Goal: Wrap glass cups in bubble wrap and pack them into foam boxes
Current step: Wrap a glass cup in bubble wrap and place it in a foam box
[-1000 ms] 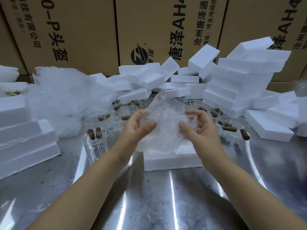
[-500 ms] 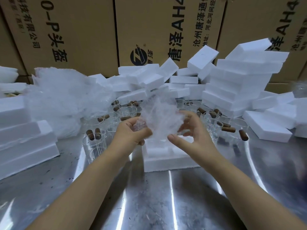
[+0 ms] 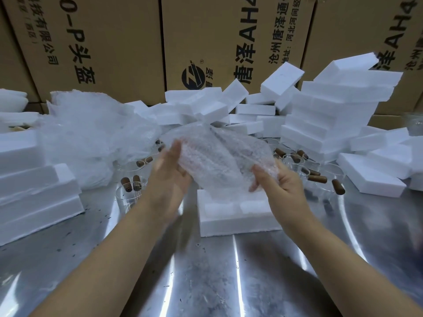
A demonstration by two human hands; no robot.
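Crumpled clear bubble-wrap sheet (image 3: pixel 219 156) now spreads wider; right hand (image 3: pixel 281 181) pinches it, left hand (image 3: pixel 170 168) lies flat against it, ready for wrapping.

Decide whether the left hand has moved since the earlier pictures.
Yes. The left hand has shifted left, away from the open foam box, flattening against the bubble wrap.

Black print "0-P头盔" and "有限公司" on left carton (image 3: pixel 119 37); "唐泽AH4", "沧州唐泽通" on middle carton (image 3: pixel 206 30).
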